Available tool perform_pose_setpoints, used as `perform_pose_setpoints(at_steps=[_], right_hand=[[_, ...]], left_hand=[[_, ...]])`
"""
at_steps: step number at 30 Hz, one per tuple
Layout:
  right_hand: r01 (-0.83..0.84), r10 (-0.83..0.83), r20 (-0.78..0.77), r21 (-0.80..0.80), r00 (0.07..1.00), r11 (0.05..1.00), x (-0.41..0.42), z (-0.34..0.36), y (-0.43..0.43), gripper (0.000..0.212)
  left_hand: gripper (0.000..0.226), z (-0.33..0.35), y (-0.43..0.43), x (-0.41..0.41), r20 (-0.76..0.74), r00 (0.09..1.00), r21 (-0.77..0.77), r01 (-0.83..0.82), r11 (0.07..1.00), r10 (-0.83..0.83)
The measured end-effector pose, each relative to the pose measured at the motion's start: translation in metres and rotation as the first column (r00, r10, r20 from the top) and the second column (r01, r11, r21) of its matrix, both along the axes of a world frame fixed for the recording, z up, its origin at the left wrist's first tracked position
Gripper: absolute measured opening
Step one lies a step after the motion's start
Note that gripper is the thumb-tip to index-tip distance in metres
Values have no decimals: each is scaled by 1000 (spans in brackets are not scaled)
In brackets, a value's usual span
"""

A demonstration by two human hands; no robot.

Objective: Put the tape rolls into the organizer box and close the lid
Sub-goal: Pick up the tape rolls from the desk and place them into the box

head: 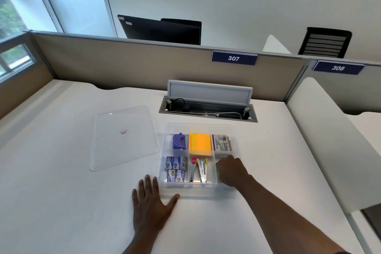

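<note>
A clear plastic organizer box sits open on the white desk, split into compartments. Its clear lid lies flat on the desk to the left of it. My right hand is down inside the front right compartment with the fingers curled; whatever they hold is hidden, and no tape roll shows anywhere. My left hand rests flat on the desk with fingers spread, touching the box's front left corner.
The box holds a purple hole punch, an orange sticky pad, a labelled packet, small staple boxes and staplers. An open cable hatch lies behind the box. Beige partitions bound the desk.
</note>
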State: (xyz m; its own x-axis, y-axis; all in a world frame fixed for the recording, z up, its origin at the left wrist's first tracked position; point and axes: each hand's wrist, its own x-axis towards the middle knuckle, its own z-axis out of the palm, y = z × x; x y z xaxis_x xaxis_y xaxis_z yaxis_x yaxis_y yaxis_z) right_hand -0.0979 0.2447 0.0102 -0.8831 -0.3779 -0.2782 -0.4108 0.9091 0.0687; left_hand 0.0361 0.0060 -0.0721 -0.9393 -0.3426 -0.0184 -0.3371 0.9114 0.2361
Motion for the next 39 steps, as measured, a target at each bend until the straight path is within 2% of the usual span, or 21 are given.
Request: perform_pose_setpoints(at_steps=[5,7,10,13,17,21,27,29,39], right_hand=[[34,-32,19,-78,999,996,4,2,3,34],[51,-46,33,-166,998,985,3,2,5,35],[158,-156,35,-359,987,920,3,2,5,36],[205,-241,-30,-424,970,882,2,3,5,32],[214,-273,-80,-428,959,878,5,6,7,24],[195,-218,-32,-342,975,919,10,11,5,31],[159,-183,-49,-312,982,937,16,5,4,31],[169,-189,-36,-305,981,937,17,8,3,35],[219,-203,86,-273,975,937,14,7,3,30]], left_hand=[[101,1,1,0,1,1000,-4,4,1000,-4],[102,1,1,0,4,1000,2,2,1000,-2],[103,0,1,0,3,1000,4,-1,1000,1],[103,0,1,0,2,1000,4,-2,1000,2],[102,1,0,0,1,1000,8,-3,1000,3],[102,1,0,0,8,1000,7,-3,1000,3],[102,0,0,0,13,1000,10,0,1000,0],[102,0,0,0,7,1000,11,-1,1000,1],[102,2,1,0,6,1000,-5,-2,1000,2]])
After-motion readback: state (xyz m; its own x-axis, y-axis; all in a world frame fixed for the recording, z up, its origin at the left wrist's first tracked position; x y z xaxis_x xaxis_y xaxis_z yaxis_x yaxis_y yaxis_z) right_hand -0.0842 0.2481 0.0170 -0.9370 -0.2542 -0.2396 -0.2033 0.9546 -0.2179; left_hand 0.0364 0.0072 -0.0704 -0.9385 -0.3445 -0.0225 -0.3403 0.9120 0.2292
